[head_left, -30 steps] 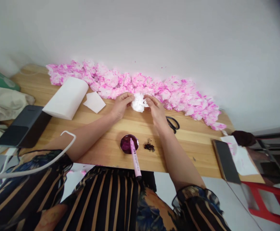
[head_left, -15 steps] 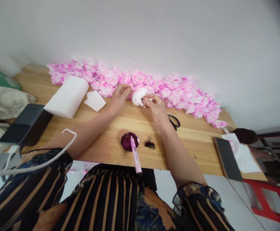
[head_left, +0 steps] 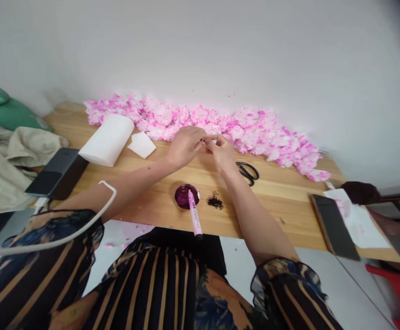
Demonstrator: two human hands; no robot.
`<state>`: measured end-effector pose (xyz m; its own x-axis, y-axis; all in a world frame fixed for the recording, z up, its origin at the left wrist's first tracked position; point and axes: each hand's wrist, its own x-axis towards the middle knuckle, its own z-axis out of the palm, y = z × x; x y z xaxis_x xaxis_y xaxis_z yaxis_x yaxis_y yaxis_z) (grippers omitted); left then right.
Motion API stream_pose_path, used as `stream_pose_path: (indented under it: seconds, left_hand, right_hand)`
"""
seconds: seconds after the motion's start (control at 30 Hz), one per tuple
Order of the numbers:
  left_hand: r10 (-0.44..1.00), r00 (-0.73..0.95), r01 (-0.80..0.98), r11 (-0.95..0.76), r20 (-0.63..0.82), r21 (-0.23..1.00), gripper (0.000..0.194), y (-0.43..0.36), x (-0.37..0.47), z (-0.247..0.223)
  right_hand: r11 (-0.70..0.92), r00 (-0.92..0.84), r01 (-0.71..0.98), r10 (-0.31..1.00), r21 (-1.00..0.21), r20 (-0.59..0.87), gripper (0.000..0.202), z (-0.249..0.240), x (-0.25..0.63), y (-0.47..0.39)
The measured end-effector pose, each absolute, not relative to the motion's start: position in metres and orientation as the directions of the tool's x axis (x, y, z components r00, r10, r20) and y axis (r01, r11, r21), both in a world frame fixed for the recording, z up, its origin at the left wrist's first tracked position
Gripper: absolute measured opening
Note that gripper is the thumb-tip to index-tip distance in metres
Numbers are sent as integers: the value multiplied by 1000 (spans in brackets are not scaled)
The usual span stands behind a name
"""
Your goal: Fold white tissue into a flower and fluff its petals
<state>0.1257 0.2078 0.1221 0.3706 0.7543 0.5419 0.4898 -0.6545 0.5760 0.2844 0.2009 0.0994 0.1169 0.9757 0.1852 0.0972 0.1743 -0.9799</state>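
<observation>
My left hand (head_left: 188, 145) is closed at the middle of the table, its fingers curled around the white paper flower, which they mostly hide. Opposite it, my right hand (head_left: 223, 153) pinches a tiny dark strand (head_left: 202, 140) at the gathered middle of that flower. The fingertips of both hands meet there. Below them on the table lie a small heap of dark curly strands (head_left: 215, 200) and a round dish of purple ink (head_left: 182, 197). A pink marker pen (head_left: 195, 217) leans on the dish's rim, its dark end over the table edge.
Pink-and-white paper flowers (head_left: 254, 128) line the wall. Black-handled scissors (head_left: 249, 173) lie right of my right hand. To the left are a white paper stack (head_left: 108, 137), a loose white sheet (head_left: 142, 145), a dark box (head_left: 57, 174) and a white cable (head_left: 83, 229). A phone (head_left: 335, 227) lies right.
My left hand has moved right, from beside the white flower to over it, and its fingers have closed in. My right hand keeps its pinch. The view has shifted slightly.
</observation>
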Motion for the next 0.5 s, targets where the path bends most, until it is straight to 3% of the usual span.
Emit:
stream_pose_path:
  seconds: [0.07, 0.13, 0.23, 0.33, 0.5]
  left_hand:
    - [767, 314, 513, -633, 559, 580, 22, 216, 107, 117]
    - [835, 146, 517, -522, 530, 679, 22, 221, 89, 110]
    - [944, -38, 347, -294, 327, 891, 28, 219, 74, 100]
    - [991, 26, 138, -134, 131, 981, 20, 207, 77, 93]
    - [976, 188, -9, -107, 107, 994, 35, 188, 95, 91]
  right_hand:
    - [153, 73, -8, 986, -988, 152, 23, 102, 283, 200]
    - [115, 10, -107, 993, -988, 115, 29, 104, 282, 199]
    - [32, -71, -206, 996, -978, 47, 35, 105, 281, 199]
    - [-41, -122, -296, 993, -954, -4, 37, 106, 279, 197]
    - [-98, -168, -376, 985, -921, -36, 41, 105, 276, 195]
